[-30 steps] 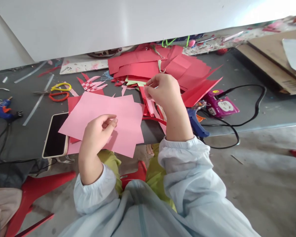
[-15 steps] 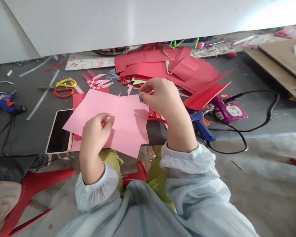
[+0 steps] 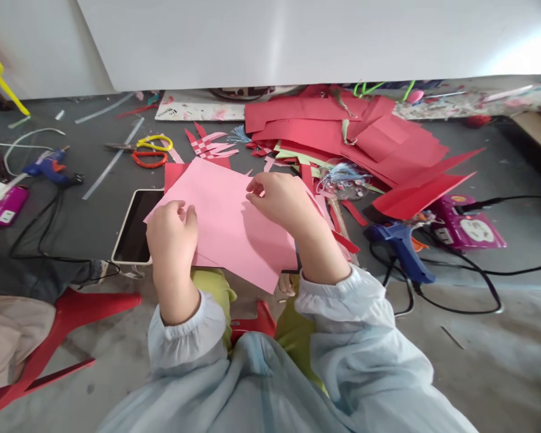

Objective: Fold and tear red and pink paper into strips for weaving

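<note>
My left hand (image 3: 174, 231) is closed on the left edge of the pink sheet (image 3: 234, 231), fingers curled over it and thumb tucked in beside them. My right hand (image 3: 277, 201) rests on the same sheet near its far edge. Its fingers are bent and drawn together with the tips pressing on the paper, and I cannot tell whether it pinches the edge or only presses on it.

The pink sheet lies at the near edge of the grey tabletop (image 3: 94, 222) and overhangs it toward my lap, with more pink and red paper showing beneath it. Just left of the sheet, a phone (image 3: 133, 225) lies flat with a dark screen, partly under the paper. Beyond it are scissors (image 3: 151, 151) with yellow and red handles, and beside them a woven piece of red and pink strips (image 3: 210, 144). A heap of red paper (image 3: 342, 123) spreads across the far right. Nearer on that side a blue glue gun (image 3: 401, 243) lies next to a purple power strip (image 3: 471, 225) with black cables. A second glue gun (image 3: 49, 168) lies far left. A red stool (image 3: 67, 319) stands on the floor below.
</note>
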Motion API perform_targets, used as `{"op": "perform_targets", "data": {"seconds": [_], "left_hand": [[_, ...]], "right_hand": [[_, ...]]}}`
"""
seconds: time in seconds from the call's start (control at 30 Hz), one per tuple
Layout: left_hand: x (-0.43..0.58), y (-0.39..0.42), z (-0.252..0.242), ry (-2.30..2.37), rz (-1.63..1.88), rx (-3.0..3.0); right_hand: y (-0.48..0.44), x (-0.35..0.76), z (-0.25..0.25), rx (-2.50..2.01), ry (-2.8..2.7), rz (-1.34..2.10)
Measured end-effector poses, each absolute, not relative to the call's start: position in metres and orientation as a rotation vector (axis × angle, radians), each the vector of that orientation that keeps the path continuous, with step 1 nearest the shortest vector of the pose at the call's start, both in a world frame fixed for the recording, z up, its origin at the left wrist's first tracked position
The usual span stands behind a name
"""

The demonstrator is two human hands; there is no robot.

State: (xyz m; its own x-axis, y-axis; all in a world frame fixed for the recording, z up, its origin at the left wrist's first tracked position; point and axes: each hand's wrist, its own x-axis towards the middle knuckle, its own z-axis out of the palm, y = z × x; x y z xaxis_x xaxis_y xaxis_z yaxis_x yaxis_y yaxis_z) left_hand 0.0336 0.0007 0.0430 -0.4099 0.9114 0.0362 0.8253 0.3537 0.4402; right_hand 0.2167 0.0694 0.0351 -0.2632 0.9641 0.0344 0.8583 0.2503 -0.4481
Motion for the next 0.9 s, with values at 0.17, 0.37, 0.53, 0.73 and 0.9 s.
{"op": "perform_targets", "data": {"seconds": [0.17, 0.37, 0.53, 0.73, 0.9], "left_hand": [[0.03, 0.006, 0.038, 2.618, 0.455, 1.479], [0.028, 0.012, 0.033, 2.662, 0.362, 1.469], [0.029, 0.017, 0.032, 2.749, 0.335, 1.442], [0.011, 0.019, 0.029, 2.775, 0.447, 1.443], [-0.01, 0.013, 0.041, 2.761, 0.894, 1.43]], "right_hand": [[0.069, 0.211, 0.033, -1.66, -2.231, 0.536], [0.067, 0.206, 0.033, -1.612, -2.214, 0.559], [0.067, 0.209, 0.034, -1.624, -2.207, 0.55], [0.068, 0.224, 0.037, -1.612, -2.156, 0.54], [0.073, 0.243, 0.045, -1.591, -2.036, 0.626]]}}
